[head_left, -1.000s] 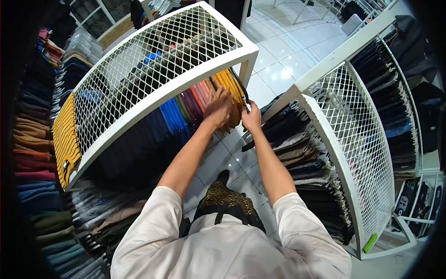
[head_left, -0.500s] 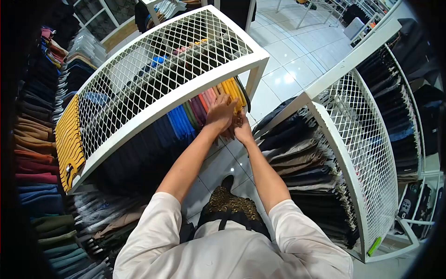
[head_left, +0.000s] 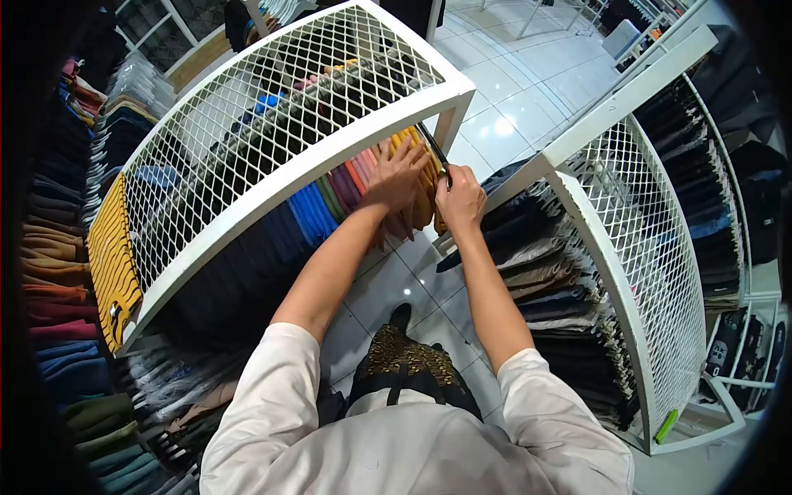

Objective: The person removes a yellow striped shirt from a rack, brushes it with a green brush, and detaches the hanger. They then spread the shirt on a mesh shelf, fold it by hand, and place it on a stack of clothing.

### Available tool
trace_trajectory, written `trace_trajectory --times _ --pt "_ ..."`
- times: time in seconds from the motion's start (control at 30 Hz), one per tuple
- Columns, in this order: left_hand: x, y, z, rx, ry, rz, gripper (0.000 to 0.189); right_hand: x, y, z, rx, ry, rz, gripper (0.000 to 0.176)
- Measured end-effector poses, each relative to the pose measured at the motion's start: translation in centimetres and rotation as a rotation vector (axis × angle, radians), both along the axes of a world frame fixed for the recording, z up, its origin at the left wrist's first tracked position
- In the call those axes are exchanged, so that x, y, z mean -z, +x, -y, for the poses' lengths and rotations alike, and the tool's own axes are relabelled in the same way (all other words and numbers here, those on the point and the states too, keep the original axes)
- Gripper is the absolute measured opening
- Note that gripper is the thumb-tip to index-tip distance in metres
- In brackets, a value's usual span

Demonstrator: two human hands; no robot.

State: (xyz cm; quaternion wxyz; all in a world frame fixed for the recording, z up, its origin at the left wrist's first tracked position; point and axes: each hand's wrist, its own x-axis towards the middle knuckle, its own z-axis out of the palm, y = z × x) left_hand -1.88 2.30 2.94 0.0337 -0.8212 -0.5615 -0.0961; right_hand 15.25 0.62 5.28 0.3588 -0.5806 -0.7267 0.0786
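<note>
Under the white mesh-topped rack (head_left: pixel 322 153) hang garments in a row, from blue ones (head_left: pixel 312 213) through green, purple and pink ones (head_left: pixel 365 163) to yellow ones (head_left: pixel 426 177) at the end. My left hand (head_left: pixel 394 179) lies on the pink and yellow garments with its fingers stretched out. At the row's end, my right hand (head_left: pixel 462 198) is closed on the edge of a dark garment (head_left: pixel 435 147), beside the yellow ones. Its fingertips are partly hidden.
A second white mesh rack (head_left: pixel 652 272) with dark and beige garments (head_left: pixel 544 276) stands close on the right. Stacked colored clothes (head_left: pixel 62 247) line the left. A yellow striped garment (head_left: pixel 113 264) lies over the near rack's left end. White floor tiles (head_left: pixel 495 124) show between the racks.
My right hand has moved up and right, away from my left hand, and now grips the dark end garment. The fingers of my left hand have spread over the garments.
</note>
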Motion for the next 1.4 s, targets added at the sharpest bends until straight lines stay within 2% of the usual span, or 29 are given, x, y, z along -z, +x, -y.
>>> trace_trajectory --times 0.07,0.1,0.13,0.23,0.3,0.43,0.5,0.67,0.73,0.8,0.87,0.93,1.03,1.13,1.2,1.4 --pt "0.2 0.5 -0.8 0.070 -0.022 -0.079 0.085 0.7 0.5 -1.1 -0.006 0.005 0.006 0.018" --pt "-0.5 0.9 -1.1 0.070 -0.126 -0.135 0.090 0.8 0.6 -1.4 -0.011 -0.007 -0.007 0.018" --pt "-0.8 1.2 -1.2 0.073 -0.128 -0.135 0.090 0.8 0.7 -1.6 -0.015 -0.020 -0.020 0.019" --pt "-0.3 1.6 -1.7 0.071 -0.213 -0.141 0.089 0.6 0.4 -2.0 0.054 -0.074 -0.076 0.019" --pt "0.5 1.6 -1.9 0.056 -0.111 -0.184 0.081 0.7 0.3 -2.2 0.047 -0.035 -0.046 0.018" --pt "0.9 2.0 -2.6 0.031 -0.107 -0.307 0.074 0.7 0.4 -2.8 0.043 -0.025 -0.005 0.017" --pt "1.6 1.8 -2.5 0.066 0.026 -0.356 0.069 0.8 0.3 -3.0 0.041 -0.036 0.001 0.015" --pt "0.5 0.7 -1.1 0.013 -0.084 -0.299 0.065 1.9 -0.1 -3.2 -0.014 -0.016 -0.060 0.013" --pt "0.4 -0.2 -0.5 0.035 0.088 -0.188 0.064 0.4 -0.7 -2.8 -0.016 -0.080 -0.111 0.014" --pt "0.7 -0.9 -0.7 0.064 0.061 -0.196 0.060 -0.2 -1.1 -2.7 0.004 -0.120 -0.081 0.017" --pt "1.6 -0.9 -1.0 0.072 0.046 -0.163 0.057 0.1 -1.5 -3.4 -0.016 -0.023 -0.024 0.020" --pt "0.6 -0.5 -1.1 0.054 0.009 -0.187 0.061 0.8 -1.8 -3.9 -0.048 -0.025 -0.026 0.022" --pt "0.1 -0.5 -1.2 0.033 -0.112 -0.261 0.068 2.3 -1.7 -4.8 -0.148 -0.193 -0.077 0.029" --pt "1.1 -1.7 -0.6 0.064 -0.079 -0.236 0.076 3.2 -2.1 -5.1 -0.167 -0.057 -0.142 0.031" --pt "2.4 -2.2 -0.8 0.093 -0.013 -0.214 0.080 2.4 -2.3 -4.2 -0.114 -0.082 -0.128 0.031" --pt "1.9 -1.8 -0.5 0.059 -0.060 -0.173 0.082 1.8 -3.1 -3.2 -0.035 -0.068 -0.161 0.031"
